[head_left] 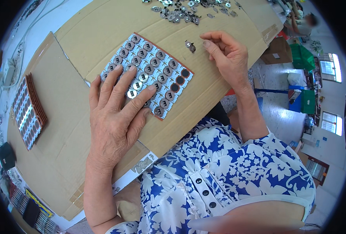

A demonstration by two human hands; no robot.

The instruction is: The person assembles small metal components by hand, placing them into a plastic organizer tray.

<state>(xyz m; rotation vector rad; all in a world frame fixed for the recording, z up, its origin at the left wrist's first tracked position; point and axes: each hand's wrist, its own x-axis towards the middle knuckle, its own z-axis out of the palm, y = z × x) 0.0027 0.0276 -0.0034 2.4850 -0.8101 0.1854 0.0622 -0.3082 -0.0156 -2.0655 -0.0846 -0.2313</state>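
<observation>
A square panel (162, 70) with a reddish-brown edge lies at a slant on the cardboard. Rows of round silvery metal pieces cover most of its face; a few dark round spots (180, 80) show along its right side. My left hand (116, 113) lies spread over the panel's lower left part, fingertips on the metal pieces and hiding some of them. Right of the panel, my right hand (229, 56) hovers with curled fingers, thumb and forefinger slightly apart with nothing visible between them. Just left of those fingertips, a couple of loose metal pieces (190, 46) lie on the cardboard.
Loose metal pieces (180, 13) are heaped at the table's far side. A stack of similar panels (30, 113) stands at the left on the cardboard sheet (63, 156). Beyond the table's right edge are a cardboard box (276, 50), green crates (301, 56) and another person (299, 25).
</observation>
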